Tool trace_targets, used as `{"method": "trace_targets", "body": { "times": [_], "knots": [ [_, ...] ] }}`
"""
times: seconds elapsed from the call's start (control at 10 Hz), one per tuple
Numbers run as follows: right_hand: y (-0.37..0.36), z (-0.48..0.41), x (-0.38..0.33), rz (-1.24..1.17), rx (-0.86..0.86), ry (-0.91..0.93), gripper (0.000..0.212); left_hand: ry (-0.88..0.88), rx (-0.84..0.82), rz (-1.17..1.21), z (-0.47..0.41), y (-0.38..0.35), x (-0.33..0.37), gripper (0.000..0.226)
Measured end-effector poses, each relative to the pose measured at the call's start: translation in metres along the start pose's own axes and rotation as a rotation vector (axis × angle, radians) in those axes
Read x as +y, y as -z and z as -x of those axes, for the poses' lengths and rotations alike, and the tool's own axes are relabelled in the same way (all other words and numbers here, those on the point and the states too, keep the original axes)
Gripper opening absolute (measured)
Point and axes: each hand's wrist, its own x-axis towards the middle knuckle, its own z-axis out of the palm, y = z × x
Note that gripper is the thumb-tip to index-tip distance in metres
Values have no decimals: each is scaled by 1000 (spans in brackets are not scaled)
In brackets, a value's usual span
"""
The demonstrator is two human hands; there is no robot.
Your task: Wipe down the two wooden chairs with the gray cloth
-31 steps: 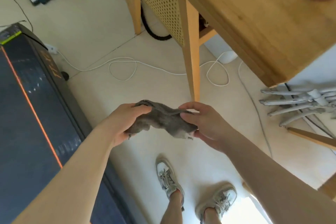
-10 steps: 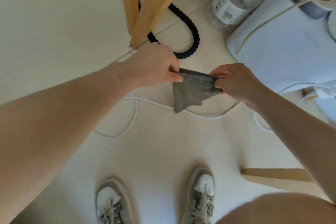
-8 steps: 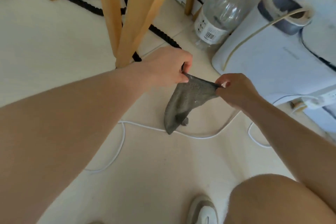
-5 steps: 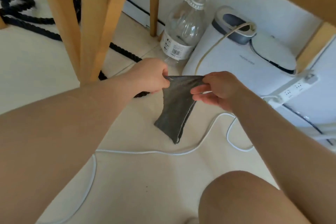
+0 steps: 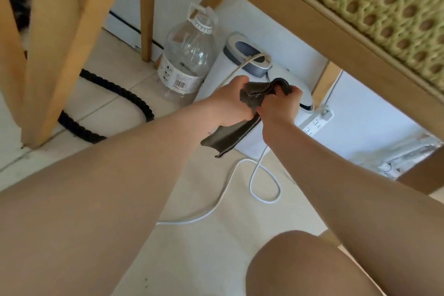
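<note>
Gray cloth is bunched between both hands, below the seat rail of the wooden chair; left hand and right hand each have a grip clamped on it. Folding it into a flat pad should wipe better.

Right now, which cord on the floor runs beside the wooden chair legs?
The thick black braided rope, curving past the left legs; the thin white cable loops below the gray cloth.

The clear plastic bottle carries a white label with a barcode, small round icons and lines of fine print. None of it is sharp enough to read.
</note>
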Motion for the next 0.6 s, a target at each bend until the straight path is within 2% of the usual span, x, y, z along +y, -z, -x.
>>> {"method": "trace_targets", "body": {
  "times": [0.1,0.2,0.3,0.4,0.6],
  "knots": [
    [-3,-14,-15,91,97,89,22,55,-11,14,-2,1,-9,79],
    [-13,-33,-28,159,94,120,26,84,13,14,6,13,-29,77],
    [-18,-50,-37,105,99,128,32,93,58,44,19,26,-53,77],
    [-21,-65,-46,131,77,133,23,131,82,60,29,37,-76,77],
    [-25,-113,-7,494,39,85,55,223,125,-25,43,39,-83,54]
  ]
}}
